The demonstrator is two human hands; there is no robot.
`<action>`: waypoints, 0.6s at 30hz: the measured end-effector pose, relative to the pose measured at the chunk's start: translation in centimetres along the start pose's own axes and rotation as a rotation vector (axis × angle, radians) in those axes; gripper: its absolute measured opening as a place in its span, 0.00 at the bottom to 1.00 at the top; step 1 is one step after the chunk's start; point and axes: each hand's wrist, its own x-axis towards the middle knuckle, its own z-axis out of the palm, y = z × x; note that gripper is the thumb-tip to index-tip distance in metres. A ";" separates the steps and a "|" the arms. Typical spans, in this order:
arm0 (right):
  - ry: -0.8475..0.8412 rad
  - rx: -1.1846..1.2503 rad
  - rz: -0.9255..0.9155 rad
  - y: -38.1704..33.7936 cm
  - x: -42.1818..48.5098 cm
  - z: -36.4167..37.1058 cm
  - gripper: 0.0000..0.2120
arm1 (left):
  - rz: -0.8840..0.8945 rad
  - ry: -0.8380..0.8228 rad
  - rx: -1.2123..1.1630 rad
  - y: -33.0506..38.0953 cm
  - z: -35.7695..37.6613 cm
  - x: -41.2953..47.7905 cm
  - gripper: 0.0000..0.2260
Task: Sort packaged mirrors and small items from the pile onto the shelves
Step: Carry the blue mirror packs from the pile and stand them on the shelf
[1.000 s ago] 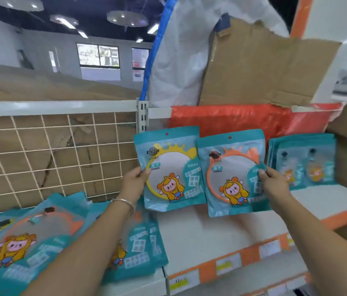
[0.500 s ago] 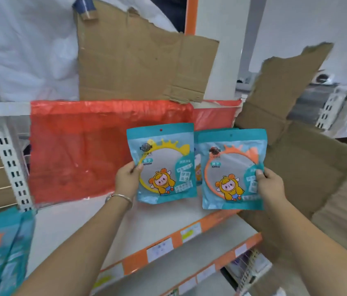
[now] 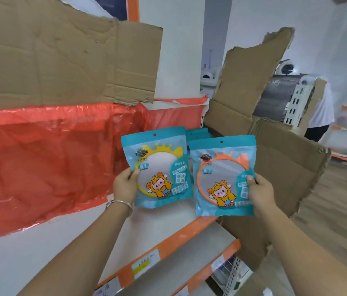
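Left hand (image 3: 125, 184): grip pinches the yellow-rim mirror pack (image 3: 159, 167) at its left edge, thumb on the front, fingers behind. Right hand (image 3: 260, 191): same pinch on the right edge of the orange-rim mirror pack (image 3: 221, 178).

Both packs are upright, fronts to camera, side by side. Their inner edges meet or barely overlap; I can't tell which. My read is that the edge grips keep the windows and print uncovered, so rim colour can be checked before choosing a slot.

Position: both are above the white shelf (image 3: 168, 223). The yellow one's bottom is close to the shelf surface, contact unclear. The orange one hangs out over the orange front strip (image 3: 181, 238).

Containers:
- Each pack is a teal pouch with a hang hole on top and a clear window. Inside is one round mirror with a crown-shaped rim, and a cartoon figure is printed low on the front.
- A row of teal packs (image 3: 198, 135) stands at the back of the shelf, visible between the two held packs. It's the likely destination. Its rim colours are hidden, so there's a mismatch risk.
- A red plastic sheet (image 3: 51, 157) drapes along the shelf back on the left, with cardboard (image 3: 61, 60) above it.
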 end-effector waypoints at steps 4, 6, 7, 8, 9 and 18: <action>-0.016 0.031 -0.013 0.1 4.1 1.5 0.10 | 0.002 -0.014 0.015 -1.4 2.9 3.2 0.07; -0.017 0.025 -0.015 0.0 6.7 2.5 0.11 | -0.005 0.001 0.034 -2.2 4.2 5.1 0.08; -0.013 0.023 -0.015 0.0 7.6 2.8 0.11 | -0.021 0.011 0.037 -2.5 4.6 5.7 0.09; -0.014 0.021 -0.015 0.0 8.4 3.2 0.12 | -0.037 0.017 0.033 -2.8 4.8 6.3 0.10; -0.020 0.022 -0.013 0.0 9.5 3.7 0.12 | -0.047 0.023 0.030 -3.2 5.2 7.1 0.10; -0.136 0.043 -0.011 1.1 16.9 7.9 0.09 | -0.070 0.085 -0.009 -5.2 7.5 9.7 0.08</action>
